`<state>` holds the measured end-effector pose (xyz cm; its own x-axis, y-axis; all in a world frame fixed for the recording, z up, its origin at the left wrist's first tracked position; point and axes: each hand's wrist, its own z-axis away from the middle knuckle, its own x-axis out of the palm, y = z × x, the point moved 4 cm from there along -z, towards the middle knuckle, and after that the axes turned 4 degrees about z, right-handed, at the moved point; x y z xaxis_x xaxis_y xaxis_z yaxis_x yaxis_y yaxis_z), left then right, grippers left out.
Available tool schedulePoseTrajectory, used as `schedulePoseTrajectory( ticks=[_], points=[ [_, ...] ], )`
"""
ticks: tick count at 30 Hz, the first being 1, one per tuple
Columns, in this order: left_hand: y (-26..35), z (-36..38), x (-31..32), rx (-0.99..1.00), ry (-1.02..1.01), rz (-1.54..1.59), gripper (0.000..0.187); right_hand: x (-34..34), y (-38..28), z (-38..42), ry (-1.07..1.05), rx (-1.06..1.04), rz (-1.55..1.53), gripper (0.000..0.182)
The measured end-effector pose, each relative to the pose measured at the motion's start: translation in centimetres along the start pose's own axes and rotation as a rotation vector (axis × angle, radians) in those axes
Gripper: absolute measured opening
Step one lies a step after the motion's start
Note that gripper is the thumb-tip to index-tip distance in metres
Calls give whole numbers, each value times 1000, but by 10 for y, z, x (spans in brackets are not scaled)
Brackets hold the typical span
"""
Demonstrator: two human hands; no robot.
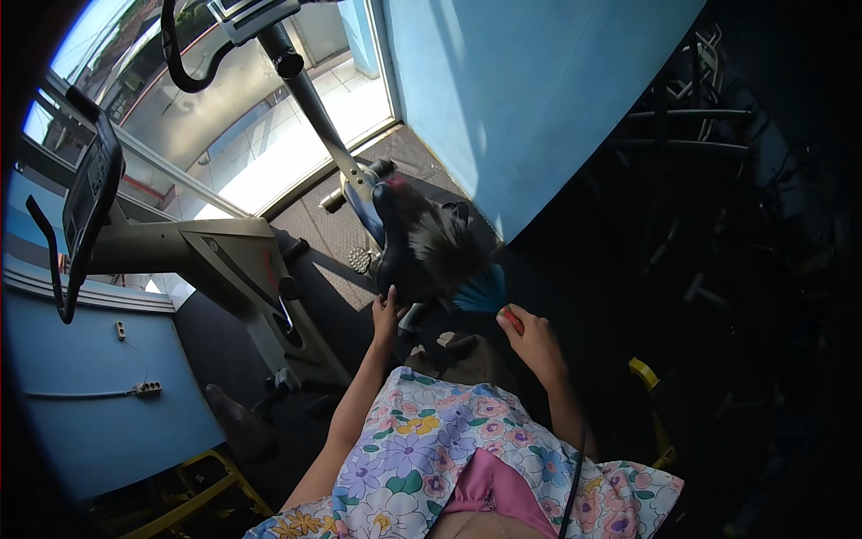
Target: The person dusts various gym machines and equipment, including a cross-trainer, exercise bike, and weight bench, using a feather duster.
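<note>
My right hand [530, 340] is closed around the orange-red handle [512, 321] of a feather duster. The duster's blue [482, 290] and grey feathers [444, 242] spread up and to the left, beside the black seat [395, 256] of an exercise bike. My left hand [386, 314] grips the near end of that seat, with one finger laid up along it and the others partly hidden. The bike's frame [310, 103] rises toward the window, and a round ridged part [361, 260] shows left of the seat.
A second exercise bike [229, 260] stands at the left, near a blue wall [99, 377] with a power strip [147, 389]. Another blue wall [512, 90] rises ahead. Yellow metal bars [663, 431] show at the right and lower left. Dark gym equipment [691, 130] stands at the far right.
</note>
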<state>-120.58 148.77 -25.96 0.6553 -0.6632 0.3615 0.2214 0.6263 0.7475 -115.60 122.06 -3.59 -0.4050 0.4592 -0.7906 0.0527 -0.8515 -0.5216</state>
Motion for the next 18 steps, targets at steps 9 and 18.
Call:
schedulePoseTrajectory(
  ticks=[9,18],
  points=[
    [0,1,1,15,60,-45,46,79,68,45,194,-90,-76,38],
    [3,2,2,-33,-30,49,67,105,110,55,309,-64,-196,36]
  ],
)
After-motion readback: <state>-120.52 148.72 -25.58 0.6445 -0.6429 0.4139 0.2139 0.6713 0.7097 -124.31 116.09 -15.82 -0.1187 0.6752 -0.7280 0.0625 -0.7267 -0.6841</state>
